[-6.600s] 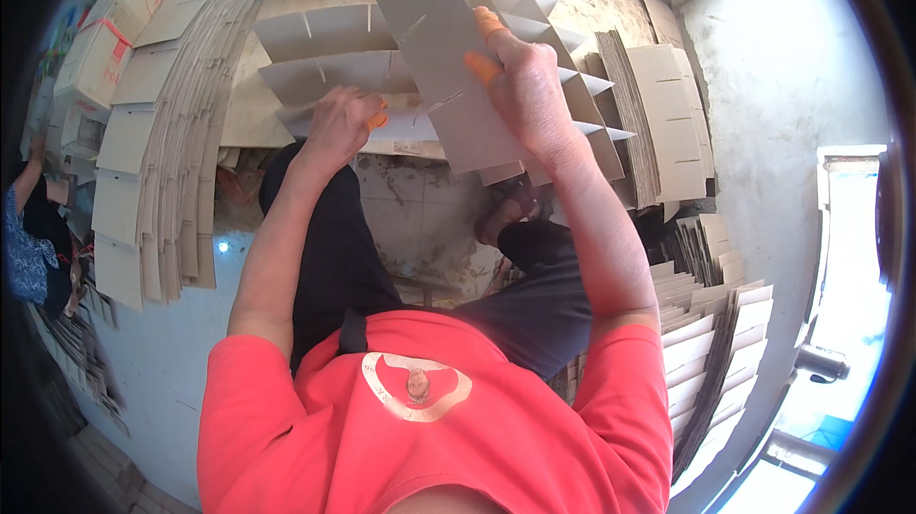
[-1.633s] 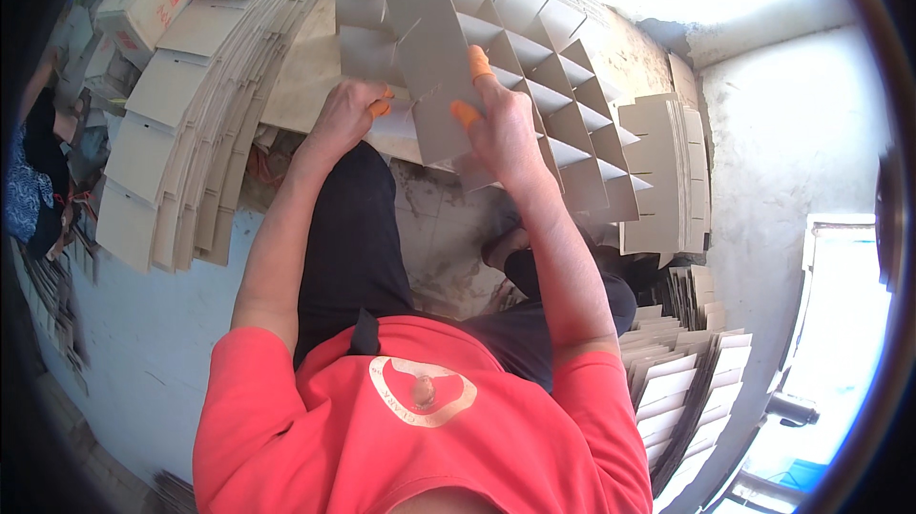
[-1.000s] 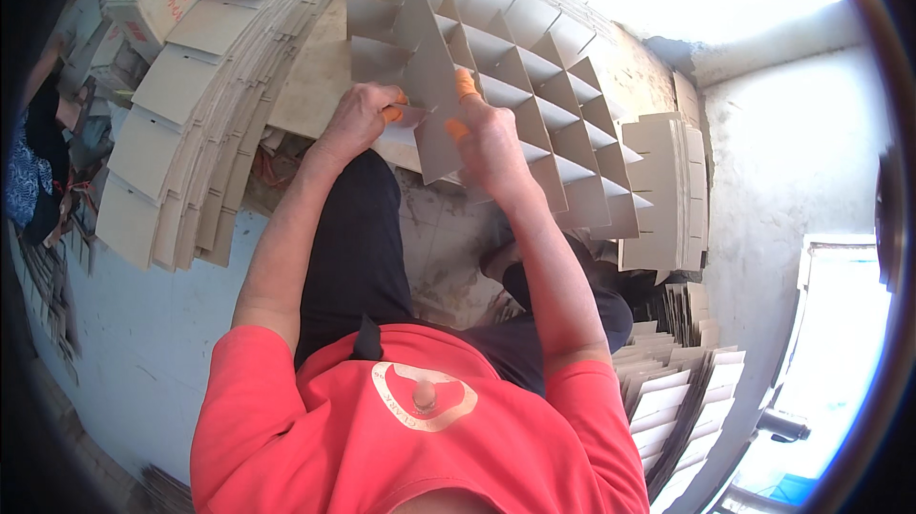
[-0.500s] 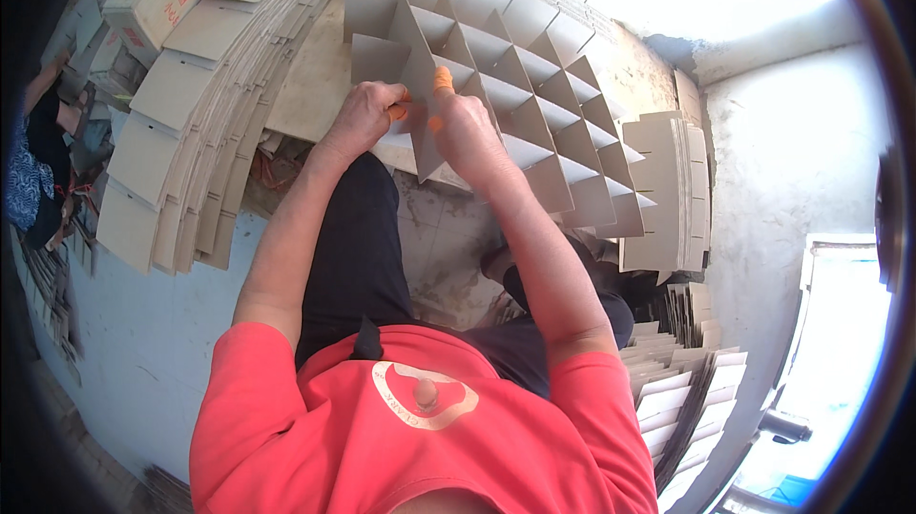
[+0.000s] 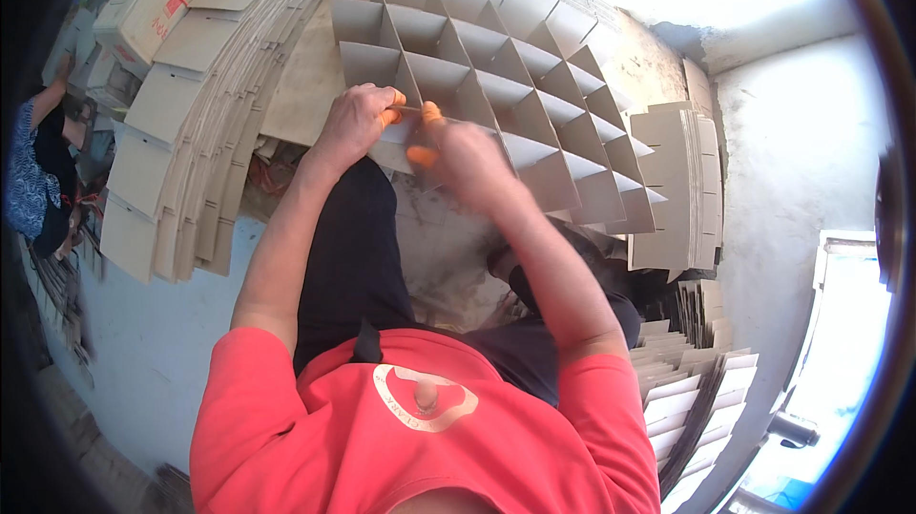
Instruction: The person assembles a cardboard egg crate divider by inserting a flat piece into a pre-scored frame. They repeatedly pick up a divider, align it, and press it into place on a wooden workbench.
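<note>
A cardboard divider grid (image 5: 520,94), made of crossed slotted strips with open cells, stands over the near edge of the work table. My left hand (image 5: 358,123) is closed at the grid's near left corner. Its orange-covered fingertips pinch the edge of a cardboard strip (image 5: 407,109). Close by on the right, my right hand (image 5: 463,156) is smeared by motion, with orange coverings on its fingers. One of its fingertips is at the end of that same strip; whether it grips the cardboard cannot be made out.
Long stacks of cardboard pieces (image 5: 176,137) line the left side, beside a strapped carton (image 5: 157,3). More flat cardboard (image 5: 673,180) leans at the right, near a white wall (image 5: 782,151). Slotted strips (image 5: 692,399) fill the lower right. Another person (image 5: 43,166) is at far left.
The tall strip upright between my hands has dropped down level with the grid. My right hand has moved slightly down and blurred; my left hand stays near the corner.
</note>
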The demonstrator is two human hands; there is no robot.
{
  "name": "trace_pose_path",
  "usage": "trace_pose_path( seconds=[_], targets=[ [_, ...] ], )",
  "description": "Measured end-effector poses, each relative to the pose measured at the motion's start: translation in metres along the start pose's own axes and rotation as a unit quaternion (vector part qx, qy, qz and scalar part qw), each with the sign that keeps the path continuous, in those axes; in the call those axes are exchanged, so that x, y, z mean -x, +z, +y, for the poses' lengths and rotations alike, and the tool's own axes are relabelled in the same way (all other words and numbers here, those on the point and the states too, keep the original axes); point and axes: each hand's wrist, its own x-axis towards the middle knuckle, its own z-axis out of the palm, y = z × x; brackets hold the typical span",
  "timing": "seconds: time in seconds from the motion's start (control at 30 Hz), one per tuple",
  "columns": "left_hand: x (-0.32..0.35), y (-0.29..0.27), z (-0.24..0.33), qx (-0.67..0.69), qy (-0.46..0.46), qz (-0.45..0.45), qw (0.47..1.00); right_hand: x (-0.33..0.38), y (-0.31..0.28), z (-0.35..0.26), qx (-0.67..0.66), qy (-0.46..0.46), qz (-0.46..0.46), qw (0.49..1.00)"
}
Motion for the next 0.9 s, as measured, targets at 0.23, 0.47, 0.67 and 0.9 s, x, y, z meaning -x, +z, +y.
trace_pose_path(
  seconds=[0.23,0.47,0.67,0.9],
  targets=[
    [-0.016,-0.001,0.028,-0.116,0.155,-0.027,0.981,-0.025,-0.057,0.17,0.203,0.208,0.271,0.918],
    [-0.087,0.024,-0.013,-0.17,0.192,-0.036,0.966,-0.001,-0.07,0.176,-0.009,0.197,0.051,0.979],
    [-0.133,0.034,-0.03,-0.044,0.129,-0.229,0.964,0.021,-0.012,0.137,0.026,0.184,0.026,0.982],
    [-0.143,0.007,0.009,-0.2,0.159,-0.228,0.939,0.038,-0.048,0.136,0.104,0.11,0.145,0.978]
  ],
)
